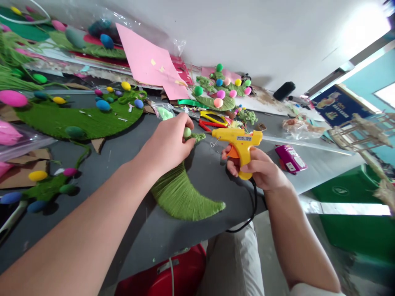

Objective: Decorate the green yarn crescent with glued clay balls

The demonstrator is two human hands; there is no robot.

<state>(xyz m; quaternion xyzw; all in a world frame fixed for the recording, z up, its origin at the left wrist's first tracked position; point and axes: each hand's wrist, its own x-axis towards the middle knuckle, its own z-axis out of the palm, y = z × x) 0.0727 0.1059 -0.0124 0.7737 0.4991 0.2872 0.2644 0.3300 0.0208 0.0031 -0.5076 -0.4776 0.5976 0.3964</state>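
Pinched in my left hand [175, 137] is a small green yarn-wrapped piece [198, 137], with a light green ball [187, 132] at my fingertips. My right hand [256, 166] is wrapped round the handle of a yellow glue gun [239, 142] with an orange trigger. The gun's nozzle points left and is close to the tip of the yarn piece; whether they touch I cannot tell. Below my left hand a green yarn-wrapped crescent [188, 197] lies on the grey table [123, 218], its upper part hidden behind that hand.
A larger green crescent [89, 121] with coloured balls lies at the left. Pliers [216, 119], pink card [148, 57] and decorated green pieces [216, 98] are behind my hands. A purple packet [290, 158] sits at the right. The gun's black cable [253, 205] hangs by the front edge.
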